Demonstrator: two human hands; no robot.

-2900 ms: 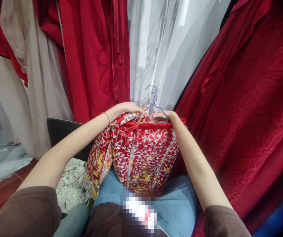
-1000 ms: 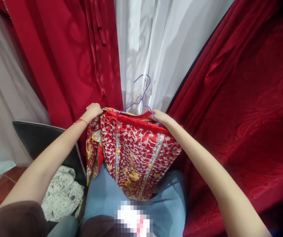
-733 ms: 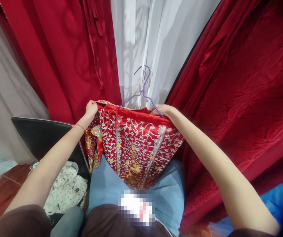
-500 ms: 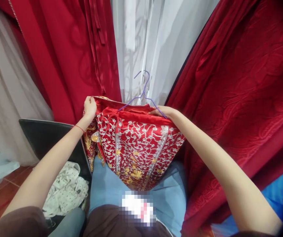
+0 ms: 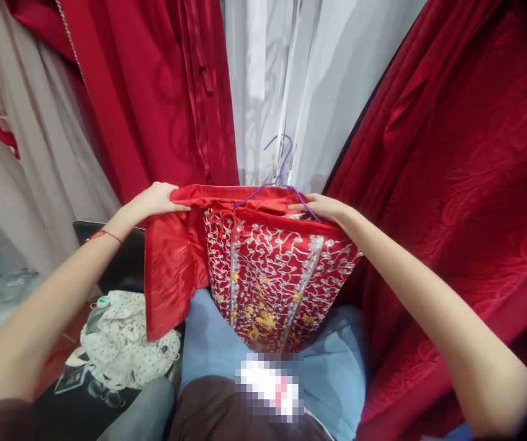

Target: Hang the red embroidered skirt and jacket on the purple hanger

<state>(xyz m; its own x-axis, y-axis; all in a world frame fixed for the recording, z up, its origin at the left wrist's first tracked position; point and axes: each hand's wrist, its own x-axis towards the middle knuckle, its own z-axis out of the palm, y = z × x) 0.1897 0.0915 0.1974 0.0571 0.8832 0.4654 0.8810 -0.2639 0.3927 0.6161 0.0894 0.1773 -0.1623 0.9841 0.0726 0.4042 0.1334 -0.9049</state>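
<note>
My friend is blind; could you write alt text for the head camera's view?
A person's left hand and right hand hold an embroidered red garment by its top edge, where a purple hanger sits. Red cloth hangs on either side.

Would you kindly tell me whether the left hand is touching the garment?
Touching: the head view shows the left hand gripping the garment at its upper left edge, the thumb lying over the red lining.

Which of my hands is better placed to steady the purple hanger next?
Probably your right hand: its fingers lie beside the sloping wire of the hanger. Your left hand is farther off, gripping the red edge of the skirt.
</note>
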